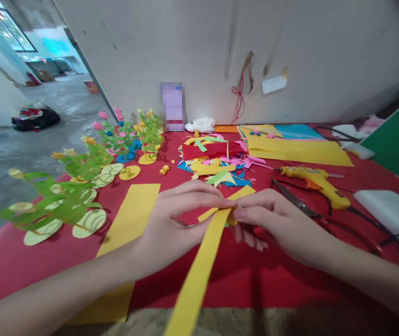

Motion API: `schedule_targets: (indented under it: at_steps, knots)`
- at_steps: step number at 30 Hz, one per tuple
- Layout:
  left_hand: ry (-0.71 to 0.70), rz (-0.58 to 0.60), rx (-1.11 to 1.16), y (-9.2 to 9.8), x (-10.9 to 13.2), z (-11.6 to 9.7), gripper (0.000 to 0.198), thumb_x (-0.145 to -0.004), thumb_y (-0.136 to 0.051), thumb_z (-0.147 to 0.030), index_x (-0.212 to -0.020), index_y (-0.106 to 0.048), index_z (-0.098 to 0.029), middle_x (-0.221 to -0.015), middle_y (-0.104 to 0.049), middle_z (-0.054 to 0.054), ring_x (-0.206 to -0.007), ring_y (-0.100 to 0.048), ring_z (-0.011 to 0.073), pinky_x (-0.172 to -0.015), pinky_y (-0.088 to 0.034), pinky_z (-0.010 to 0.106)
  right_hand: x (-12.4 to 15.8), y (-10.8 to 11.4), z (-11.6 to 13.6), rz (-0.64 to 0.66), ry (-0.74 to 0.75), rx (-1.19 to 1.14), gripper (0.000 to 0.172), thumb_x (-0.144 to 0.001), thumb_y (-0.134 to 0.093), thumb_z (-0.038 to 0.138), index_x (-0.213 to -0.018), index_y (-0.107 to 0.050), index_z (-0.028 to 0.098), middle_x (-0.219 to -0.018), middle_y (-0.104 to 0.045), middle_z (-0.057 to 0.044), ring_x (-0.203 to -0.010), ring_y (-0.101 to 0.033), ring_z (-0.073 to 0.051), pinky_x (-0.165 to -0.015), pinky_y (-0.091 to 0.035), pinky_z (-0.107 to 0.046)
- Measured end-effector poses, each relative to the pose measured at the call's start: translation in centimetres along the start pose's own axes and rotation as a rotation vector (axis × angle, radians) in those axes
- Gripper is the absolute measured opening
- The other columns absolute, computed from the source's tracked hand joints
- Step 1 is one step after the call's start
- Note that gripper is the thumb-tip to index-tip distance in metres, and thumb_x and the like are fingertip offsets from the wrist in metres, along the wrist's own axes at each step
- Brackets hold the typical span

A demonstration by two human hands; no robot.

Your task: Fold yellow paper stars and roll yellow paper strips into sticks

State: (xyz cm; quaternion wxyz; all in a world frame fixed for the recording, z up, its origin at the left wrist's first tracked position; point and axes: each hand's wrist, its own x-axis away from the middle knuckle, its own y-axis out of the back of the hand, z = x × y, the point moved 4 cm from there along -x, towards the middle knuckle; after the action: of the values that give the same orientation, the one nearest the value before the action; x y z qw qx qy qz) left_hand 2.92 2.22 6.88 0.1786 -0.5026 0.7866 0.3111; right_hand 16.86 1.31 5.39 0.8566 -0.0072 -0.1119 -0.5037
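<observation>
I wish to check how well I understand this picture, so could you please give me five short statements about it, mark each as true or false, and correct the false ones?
1. The left hand and right hand meet at a yellow paper strip. True.
2. The glue gun is blue. False: the glue gun is yellow.
3. The green-stemmed paper plants stand on the left side of the red table. True.
4. The scissors are held in the left hand. False: the scissors lie on the table, on the right, near the glue gun.
5. The paper scraps beyond the hands are of several colours. True.
</observation>
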Motion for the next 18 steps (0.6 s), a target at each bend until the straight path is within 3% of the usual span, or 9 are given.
schedule_targets:
  at_steps: [8, 14, 18]
  knots:
    - [-0.241, 0.043, -0.154, -0.1, -0.5, -1.0, 0.028, -0.069, -0.055, 0.004, -0.09, -0.067, -0.011, -0.082, -0.062, 0.009, -0.078, -0.059, 0.015, -0.069, -0.05, 0.025, 0.2, -0.4, -0.4, 0.062, -0.131, -0.475, 0.025, -0.075, -0.049, 0.022, -0.053, -0.057, 0.013, -0.046, -0.052, 0.002, -0.038, -0.043, -0.004, -0.035, -0.03, -0.014]
    - [-0.151, 0.071, -0.12, 0.1, -0.4, -0.2, 0.023, -0.074, -0.057, -0.002, -0.091, -0.068, -0.015, -0.085, -0.061, 0.007, -0.079, -0.059, 0.014, -0.068, -0.05, 0.023, 0.3, -0.6, -1.3, 0.186, -0.284, -0.623, 0.024, -0.076, -0.046, 0.027, -0.058, -0.055, 0.014, -0.044, -0.046, 0.003, -0.037, -0.041, -0.005, -0.035, -0.026, -0.015]
    - [-0.029, 0.016, -0.091, 0.3, -0.5, 0.3, 0.018, -0.076, -0.057, -0.009, -0.085, -0.069, -0.018, -0.084, -0.063, 0.005, -0.077, -0.06, 0.0129, -0.068, -0.049, 0.022, -0.2, -0.1, -1.4, 0.169, -0.213, -0.437, 0.03, -0.08, -0.043, 0.031, -0.057, -0.051, 0.015, -0.049, -0.046, 0.002, -0.039, -0.039, -0.005, -0.036, -0.025, -0.017]
